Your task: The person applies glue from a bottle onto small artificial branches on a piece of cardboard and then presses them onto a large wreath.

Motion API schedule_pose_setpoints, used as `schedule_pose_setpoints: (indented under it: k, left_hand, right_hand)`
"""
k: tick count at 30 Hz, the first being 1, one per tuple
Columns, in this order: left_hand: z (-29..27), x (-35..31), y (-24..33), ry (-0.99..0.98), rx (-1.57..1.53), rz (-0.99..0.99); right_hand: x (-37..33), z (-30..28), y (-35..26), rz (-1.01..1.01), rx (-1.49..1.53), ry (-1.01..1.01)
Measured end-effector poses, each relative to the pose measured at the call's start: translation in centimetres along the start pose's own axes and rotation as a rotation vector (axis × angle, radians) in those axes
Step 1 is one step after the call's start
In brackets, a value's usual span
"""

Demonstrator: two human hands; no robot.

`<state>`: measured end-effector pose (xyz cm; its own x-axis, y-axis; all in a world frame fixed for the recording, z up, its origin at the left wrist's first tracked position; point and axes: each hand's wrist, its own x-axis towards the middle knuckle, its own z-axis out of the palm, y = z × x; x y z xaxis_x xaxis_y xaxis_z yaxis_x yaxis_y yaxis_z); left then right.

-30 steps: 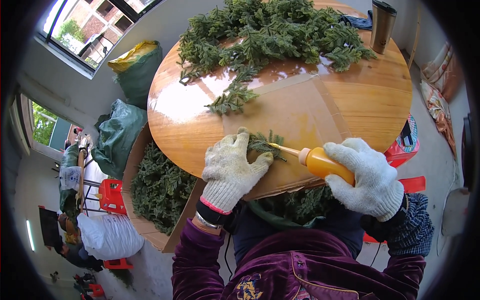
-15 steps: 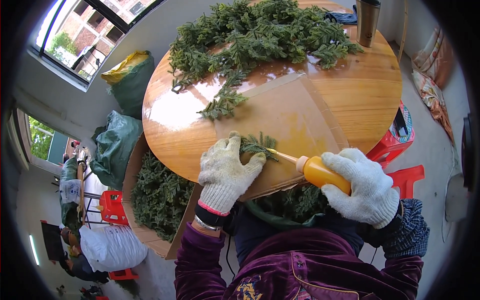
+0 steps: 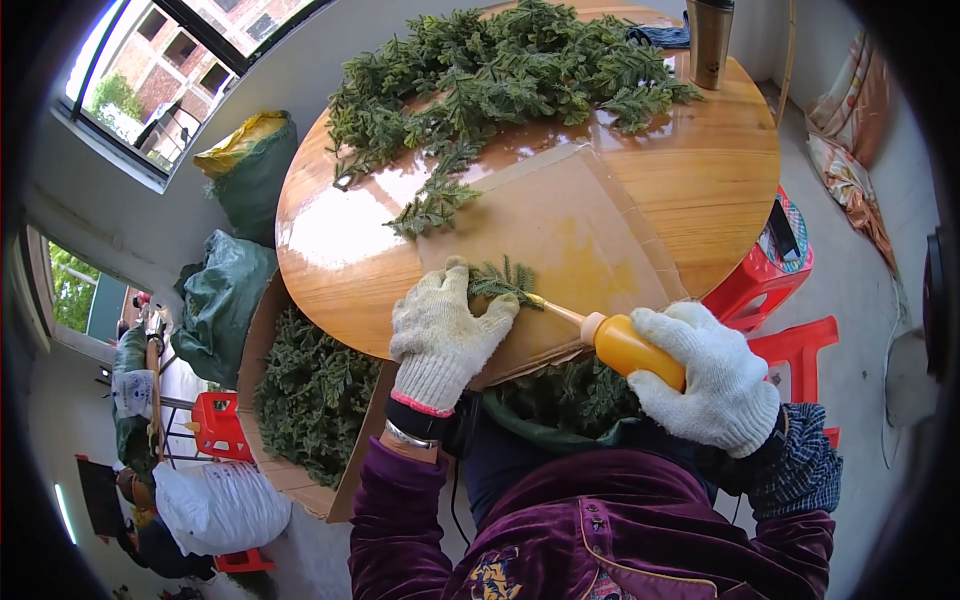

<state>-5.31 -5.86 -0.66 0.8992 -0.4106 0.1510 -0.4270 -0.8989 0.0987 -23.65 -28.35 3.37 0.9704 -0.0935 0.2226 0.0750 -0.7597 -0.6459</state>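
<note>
My left hand point(image 3: 438, 335), in a knitted white work glove, is closed on a short green fir sprig point(image 3: 503, 279), thumb and fingers at its near side. The sprig lies over a flat piece of cardboard point(image 3: 515, 225) stained with yellow smears. In my right hand point(image 3: 712, 385), gloved too, is a squeeze bottle point(image 3: 637, 352) of orange-yellow liquid, tilted with its long thin nozzle pointing left. The nozzle tip meets the sprig's right end. Beyond the cardboard, a large heap of similar fir sprigs point(image 3: 500, 75) covers the far part of the round wooden table point(image 3: 715, 180).
A metal tumbler point(image 3: 709, 45) stands at the table's far right. Left of the table sits an open carton point(image 3: 258, 370) full of sprigs. More sprigs point(image 3: 570, 395) lie in a green sack at my lap. A red stool point(image 3: 765, 265) holding a phone stands at the right.
The whole view has shifted slightly, so table and hands appear a little further left. The nozzle stays at the sprig's end, and both hands keep their hold.
</note>
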Motion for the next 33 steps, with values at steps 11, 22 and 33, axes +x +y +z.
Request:
schedule_pose_setpoints:
  k: [11,22,33]
  left_hand:
    - [-1.6,-0.3,1.3,-0.131,-0.014,-0.091]
    - [-2.0,-0.2,1.4,-0.123,-0.003,-0.113]
    - [-2.3,-0.5,1.4,-0.154,0.088,-0.100]
  right_hand:
    - [-2.3,0.9,1.3,-0.004,0.087,0.044]
    - [-2.9,0.8,2.6,-0.028,0.133,0.057]
    - [-1.3,0.2,7.2,0.364,1.265,0.069]
